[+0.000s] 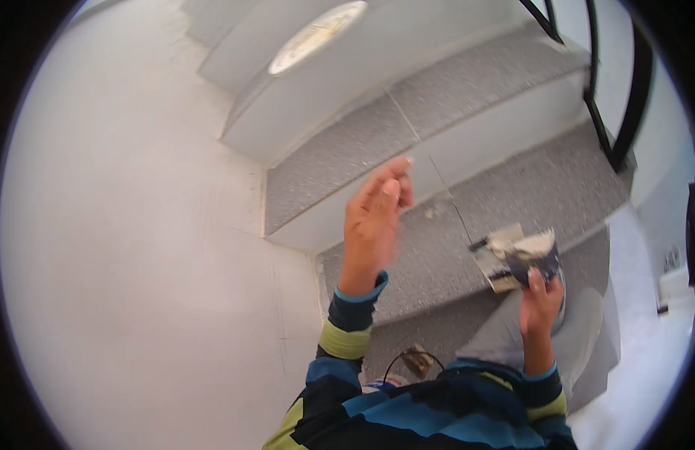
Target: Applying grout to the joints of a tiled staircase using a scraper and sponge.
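Note:
My left hand [372, 219] is raised in front of the stair riser, its fingers loosely bent and slightly apart. No object shows in it, and part of the hand is blurred. Lower on the right, my right hand [541, 298] grips a dark, curved bowl-like piece [529, 268] with its thumb on the near side. Off-white paste [537, 244] is heaped along the top of that piece. Just left of it, flat paste-smeared pieces with dark edges [495, 262] are partly hidden behind it; whether they lie on the step or are held cannot be told.
Grey speckled stair treads [407, 279] rise ahead with pale risers [505, 120]. A white wall [145, 247] bounds the left, and a black railing [634, 97] the right. A pale oval [317, 37] lies across the upper riser. By my body are a bucket handle [413, 353] and a brownish block [418, 363].

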`<state>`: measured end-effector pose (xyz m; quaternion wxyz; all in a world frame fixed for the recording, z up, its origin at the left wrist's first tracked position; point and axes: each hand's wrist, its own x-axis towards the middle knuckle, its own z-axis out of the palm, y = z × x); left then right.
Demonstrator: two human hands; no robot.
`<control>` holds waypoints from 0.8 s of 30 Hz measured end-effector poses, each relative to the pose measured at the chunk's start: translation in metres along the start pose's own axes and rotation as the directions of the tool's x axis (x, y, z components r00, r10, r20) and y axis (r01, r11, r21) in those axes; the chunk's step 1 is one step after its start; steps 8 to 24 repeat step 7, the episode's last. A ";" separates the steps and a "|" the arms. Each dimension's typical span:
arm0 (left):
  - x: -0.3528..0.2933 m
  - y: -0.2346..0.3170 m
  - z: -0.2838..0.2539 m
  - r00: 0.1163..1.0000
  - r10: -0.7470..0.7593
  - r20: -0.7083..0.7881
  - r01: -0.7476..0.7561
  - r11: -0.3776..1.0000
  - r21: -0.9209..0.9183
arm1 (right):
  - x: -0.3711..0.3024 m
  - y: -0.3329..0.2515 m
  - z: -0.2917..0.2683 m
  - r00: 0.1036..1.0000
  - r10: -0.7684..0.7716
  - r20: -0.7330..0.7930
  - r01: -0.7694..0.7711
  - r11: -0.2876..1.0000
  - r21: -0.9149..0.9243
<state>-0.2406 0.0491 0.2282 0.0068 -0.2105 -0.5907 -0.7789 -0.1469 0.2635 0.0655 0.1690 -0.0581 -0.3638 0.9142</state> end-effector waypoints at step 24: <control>0.137 0.087 -0.168 0.772 0.611 0.175 -0.044 -0.224 0.974 | 0.000 -0.003 0.002 0.997 -0.061 0.036 0.063 0.997 -0.051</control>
